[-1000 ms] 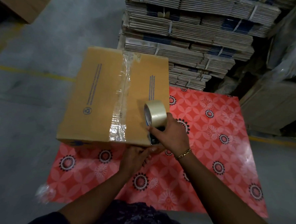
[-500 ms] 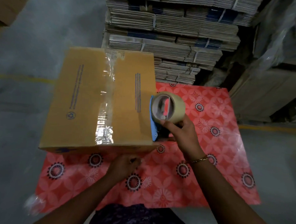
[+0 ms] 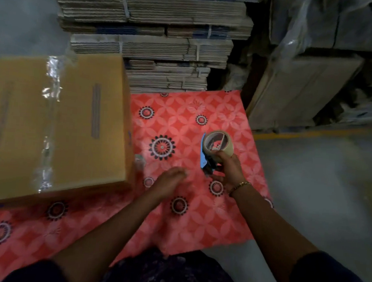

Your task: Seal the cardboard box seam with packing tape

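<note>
Cardboard box (image 3: 57, 124) sits on the left part of the red patterned mat (image 3: 197, 218), overhanging its left edge; 1 strip of clear tape (image 3: 49, 119) runs along the top seam, far edge to near edge. Right hand (image 3: 228, 168) is closed around a tape dispenser (image 3: 215, 151), roll upright, above the mat's right side, well apart from the box. Left hand (image 3: 169, 180), blurred, hovers over the mat's middle, holding nothing, fingers loosely curled. Flattened carton stacks (image 3: 156, 34) stand beyond the mat's far edge.
</note>
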A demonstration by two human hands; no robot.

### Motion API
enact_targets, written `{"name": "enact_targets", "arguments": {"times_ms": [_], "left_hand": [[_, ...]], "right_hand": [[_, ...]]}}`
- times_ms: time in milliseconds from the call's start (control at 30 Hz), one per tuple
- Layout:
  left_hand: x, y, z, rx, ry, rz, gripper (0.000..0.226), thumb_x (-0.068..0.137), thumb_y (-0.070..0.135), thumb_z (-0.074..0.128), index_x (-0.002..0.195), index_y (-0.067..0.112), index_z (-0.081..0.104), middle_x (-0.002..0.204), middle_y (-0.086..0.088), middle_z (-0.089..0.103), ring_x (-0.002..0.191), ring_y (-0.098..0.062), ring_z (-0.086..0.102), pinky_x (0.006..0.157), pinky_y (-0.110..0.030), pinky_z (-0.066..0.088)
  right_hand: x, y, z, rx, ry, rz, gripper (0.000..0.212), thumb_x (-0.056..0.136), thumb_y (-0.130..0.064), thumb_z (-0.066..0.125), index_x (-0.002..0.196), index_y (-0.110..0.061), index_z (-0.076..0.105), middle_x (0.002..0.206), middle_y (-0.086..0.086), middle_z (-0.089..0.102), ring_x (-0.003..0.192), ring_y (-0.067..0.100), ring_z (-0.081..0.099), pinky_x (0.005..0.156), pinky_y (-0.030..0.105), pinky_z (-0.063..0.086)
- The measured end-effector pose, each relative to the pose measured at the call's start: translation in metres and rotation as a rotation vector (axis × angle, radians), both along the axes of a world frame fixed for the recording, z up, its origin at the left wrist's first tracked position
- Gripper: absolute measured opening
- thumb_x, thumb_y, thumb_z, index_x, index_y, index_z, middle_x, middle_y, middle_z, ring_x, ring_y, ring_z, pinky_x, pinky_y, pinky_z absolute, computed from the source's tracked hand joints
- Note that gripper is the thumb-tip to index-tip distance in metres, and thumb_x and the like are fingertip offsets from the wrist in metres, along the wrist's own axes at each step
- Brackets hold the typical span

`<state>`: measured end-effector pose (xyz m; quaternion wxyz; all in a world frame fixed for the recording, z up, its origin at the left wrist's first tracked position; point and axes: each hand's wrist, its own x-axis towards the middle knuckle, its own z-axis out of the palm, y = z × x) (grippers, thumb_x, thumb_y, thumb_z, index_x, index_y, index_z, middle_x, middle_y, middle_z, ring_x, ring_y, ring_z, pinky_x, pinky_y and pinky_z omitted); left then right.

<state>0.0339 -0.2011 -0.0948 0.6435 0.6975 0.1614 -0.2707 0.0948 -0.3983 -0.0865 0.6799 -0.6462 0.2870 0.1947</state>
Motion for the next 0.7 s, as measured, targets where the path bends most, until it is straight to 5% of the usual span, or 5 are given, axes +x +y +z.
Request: {"name": "enact_targets", "arguments": {"times_ms": [133,300,533,700], "left_hand": [[0.040,-0.049,0.020,-0.047,0.054,0.022,0.025,0.105,0.034,0.046,0.125,0.023,0.055,0.123,0.002,0.056,0.114,-0.015,0.052,0.088,-0.028,0.038],[0.037,-0.062,0.007,0.100,0.076,-0.018,0.033,0.102,0.045,0.048,0.124,0.022,0.058,0.132,-0.003,0.061,0.122,-0.022,0.056,0.103,-0.038,0.041],[0.024,-0.031,-0.012,0.183,0.125,0.081,0.033,0.096,0.054,0.055,0.098,0.023,0.066,0.108,0.000,0.071,0.092,-0.017,0.063,0.095,-0.039,0.049],[0.033,-0.026,-0.009,0.171,0.111,0.086,0.041,0.095,0.051,0.057,0.103,0.012,0.066,0.106,-0.007,0.070,0.091,-0.020,0.061,0.080,-0.033,0.044]], "right_hand": [[0.010,-0.026,-0.016,0.038,0.054,0.014,0.020,0.091,-0.022,0.064,0.109,-0.015,0.065,0.086,0.003,0.066,0.058,0.016,0.068,0.053,0.031,0.054],[0.025,-0.047,-0.038,0.095,0.144,-0.054,0.020,0.091,-0.024,0.064,0.110,-0.017,0.065,0.091,0.006,0.066,0.070,0.023,0.066,0.055,0.032,0.056],[0.051,-0.052,-0.055,0.106,0.194,-0.008,0.043,0.084,-0.025,0.072,0.125,-0.014,0.063,0.102,0.005,0.070,0.076,0.021,0.069,0.062,0.032,0.057],[0.057,-0.054,-0.052,-0.024,0.170,0.049,0.034,0.075,-0.029,0.081,0.102,-0.017,0.067,0.070,0.001,0.063,0.048,0.011,0.060,0.048,0.028,0.050]]}}
